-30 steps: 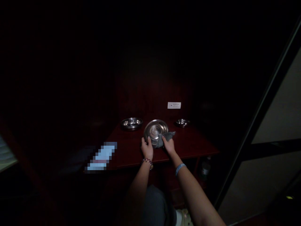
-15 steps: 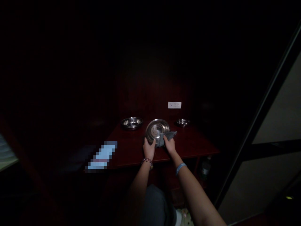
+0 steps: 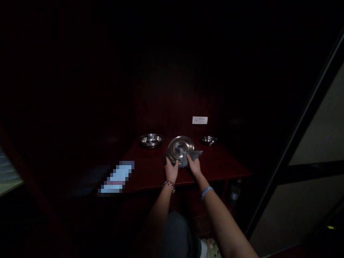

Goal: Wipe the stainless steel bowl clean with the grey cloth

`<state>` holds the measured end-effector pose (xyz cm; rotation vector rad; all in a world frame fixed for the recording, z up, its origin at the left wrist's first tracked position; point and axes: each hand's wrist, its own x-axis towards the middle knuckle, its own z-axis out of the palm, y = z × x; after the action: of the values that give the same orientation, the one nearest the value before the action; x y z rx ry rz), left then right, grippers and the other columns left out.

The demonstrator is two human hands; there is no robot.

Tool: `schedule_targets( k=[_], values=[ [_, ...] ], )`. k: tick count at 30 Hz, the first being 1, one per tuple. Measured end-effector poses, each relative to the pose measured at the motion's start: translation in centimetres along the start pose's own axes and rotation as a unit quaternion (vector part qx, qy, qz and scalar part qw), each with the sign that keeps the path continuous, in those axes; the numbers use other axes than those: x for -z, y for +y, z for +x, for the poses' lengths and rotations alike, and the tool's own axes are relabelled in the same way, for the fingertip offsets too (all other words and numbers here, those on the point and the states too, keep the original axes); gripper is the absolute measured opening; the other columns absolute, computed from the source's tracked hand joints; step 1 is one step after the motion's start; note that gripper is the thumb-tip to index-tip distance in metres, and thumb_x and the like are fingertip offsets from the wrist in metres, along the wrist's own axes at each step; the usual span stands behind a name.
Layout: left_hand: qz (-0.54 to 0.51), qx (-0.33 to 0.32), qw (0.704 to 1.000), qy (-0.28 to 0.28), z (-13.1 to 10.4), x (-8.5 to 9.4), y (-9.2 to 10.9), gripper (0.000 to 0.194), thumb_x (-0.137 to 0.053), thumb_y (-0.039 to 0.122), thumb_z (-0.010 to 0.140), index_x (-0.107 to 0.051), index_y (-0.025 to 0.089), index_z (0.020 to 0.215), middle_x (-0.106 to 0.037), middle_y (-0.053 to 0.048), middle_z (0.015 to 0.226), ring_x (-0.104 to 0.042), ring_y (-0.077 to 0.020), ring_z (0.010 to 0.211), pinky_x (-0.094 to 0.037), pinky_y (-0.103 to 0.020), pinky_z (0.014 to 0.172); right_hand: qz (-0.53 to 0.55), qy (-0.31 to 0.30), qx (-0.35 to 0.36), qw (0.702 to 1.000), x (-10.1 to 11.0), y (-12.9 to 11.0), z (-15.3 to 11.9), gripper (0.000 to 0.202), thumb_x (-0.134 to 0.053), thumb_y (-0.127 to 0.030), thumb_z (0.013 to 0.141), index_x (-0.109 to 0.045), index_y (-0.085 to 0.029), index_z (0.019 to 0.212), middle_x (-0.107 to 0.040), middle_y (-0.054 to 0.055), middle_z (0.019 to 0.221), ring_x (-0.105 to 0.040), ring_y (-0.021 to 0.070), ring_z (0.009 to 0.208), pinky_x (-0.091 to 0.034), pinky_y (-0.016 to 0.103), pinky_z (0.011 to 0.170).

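Note:
A round, shiny metal plate [image 3: 180, 146] is tilted up over the dark red desk. My left hand [image 3: 171, 170] grips its lower left rim, with the thumb on the near face. In my right hand [image 3: 194, 165] is a grey cloth [image 3: 185, 159], pressed against the plate's lower right part; one corner of the cloth sticks out to the right. The fingers behind the plate and cloth are hidden.
On the desk [image 3: 150, 175], a metal basin [image 3: 151, 140] stands at the back left and a smaller metal bowl [image 3: 209, 140] at the back right. A white socket panel [image 3: 200, 120] is on the wall behind. Below the desk at right stands a bottle [image 3: 235, 193].
Hardly anything differs. The plate and both hands sit a touch further right in the picture, as do the basin and socket panel.

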<state>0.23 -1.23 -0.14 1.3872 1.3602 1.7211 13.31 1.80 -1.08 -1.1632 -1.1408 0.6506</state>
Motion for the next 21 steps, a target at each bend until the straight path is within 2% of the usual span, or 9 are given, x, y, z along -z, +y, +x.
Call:
schedule_targets(
  k=[6, 13, 21],
  values=[
    [0.0, -0.006, 1.0, -0.002, 0.0, -0.11, -0.18, 0.06, -0.064, 0.018, 0.079, -0.047, 0.011, 0.136, -0.069, -0.017, 0.117, -0.068, -0.0228, 0.104, -0.052, -0.034, 0.092, 0.003, 0.003, 0.003, 1.0, -0.07, 0.28, 0.19, 0.044, -0.06, -0.048, 0.083, -0.069, -0.014, 0.11, -0.073, 0.014, 0.111, -0.069, 0.0235, 0.105, -0.053, 0.032, 0.093],
    [0.021, 0.0, 1.0, 0.001, 0.08, -0.04, -0.03, 0.062, -0.061, 0.017, 0.081, -0.043, 0.01, 0.139, -0.067, -0.019, 0.121, -0.067, -0.0243, 0.108, -0.05, -0.034, 0.095, 0.0, 0.0, 0.015, 1.0, -0.09, 0.34, 0.17, 0.041, -0.06, -0.047, 0.083, -0.069, -0.014, 0.105, -0.073, 0.013, 0.11, -0.07, 0.0232, 0.103, -0.053, 0.032, 0.092],
    [0.064, 0.031, 0.997, -0.002, 0.07, -0.03, 0.21, 0.071, -0.06, 0.021, 0.083, -0.032, 0.0, 0.144, -0.062, -0.026, 0.126, -0.064, -0.0287, 0.113, -0.049, -0.035, 0.095, -0.004, 0.0, 0.012, 1.0, -0.13, 0.17, 0.12, 0.036, -0.06, -0.044, 0.083, -0.07, -0.015, 0.103, -0.073, 0.013, 0.11, -0.07, 0.0234, 0.103, -0.052, 0.032, 0.092]
  ],
)
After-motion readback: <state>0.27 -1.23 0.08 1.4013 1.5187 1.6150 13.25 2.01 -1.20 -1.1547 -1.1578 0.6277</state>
